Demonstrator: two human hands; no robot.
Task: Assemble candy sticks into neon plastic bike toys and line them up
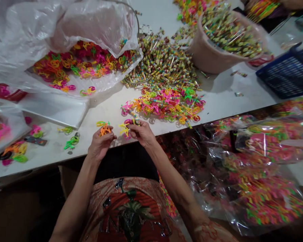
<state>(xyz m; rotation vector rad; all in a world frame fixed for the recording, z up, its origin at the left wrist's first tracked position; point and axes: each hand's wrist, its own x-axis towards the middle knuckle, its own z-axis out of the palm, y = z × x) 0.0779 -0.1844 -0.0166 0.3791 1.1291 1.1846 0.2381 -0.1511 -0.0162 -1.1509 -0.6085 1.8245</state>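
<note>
The left hand (102,144) pinches an orange toy (105,129), the right hand (142,133) a yellow toy (123,128); a slack grip could drop either off the near table edge (77,152).

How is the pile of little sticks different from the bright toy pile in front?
The stick pile is bigger; the toy pile is smaller. The stick pile looks mostly dull yellow; the toy pile is bright pink, yellow and green. Both are loose heaps on the white table.
</note>
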